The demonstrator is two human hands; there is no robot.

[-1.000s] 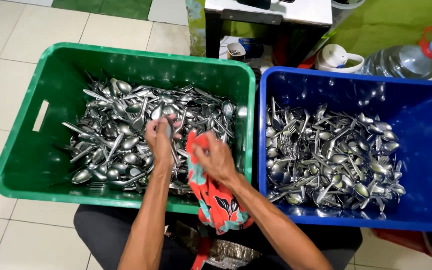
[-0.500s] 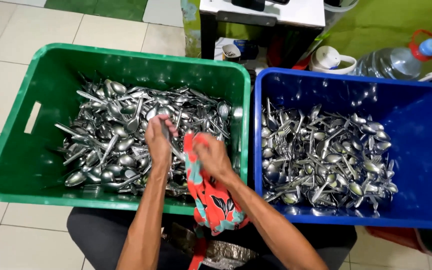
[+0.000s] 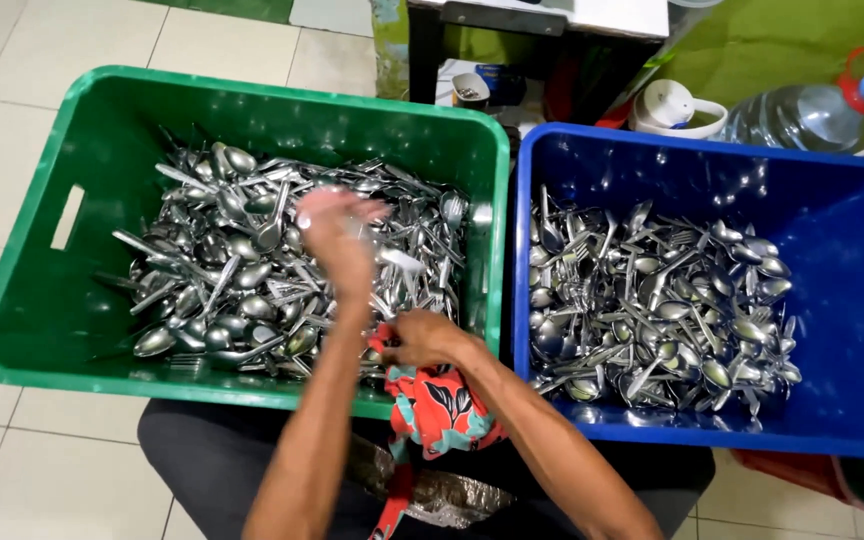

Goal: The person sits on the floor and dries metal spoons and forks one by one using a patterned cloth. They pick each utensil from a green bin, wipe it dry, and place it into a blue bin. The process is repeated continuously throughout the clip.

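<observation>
Person seated, two crates at knees. Green crate (image 3: pixel 42 300) on left, heaped w/ steel spoons and forks (image 3: pixel 222 270). Blue crate (image 3: pixel 832 300) beside it, touching, second cutlery pile (image 3: pixel 652 300) inside. Left hand (image 3: pixel 337 235) blurred above green pile, fingers spread, something shiny in it, can't tell what. Right hand (image 3: pixel 422 340) at green crate's near rim, gripping red-teal patterned cloth (image 3: pixel 437 405). Water jug (image 3: pixel 802 110) behind blue crate.

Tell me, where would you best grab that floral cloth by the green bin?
Grip the bunched top of the cloth, where the right hand already pinches it, coming from above. The rest hangs limp over the green bin's near rim, so the gathered part gives the fingers most to hold.
</observation>
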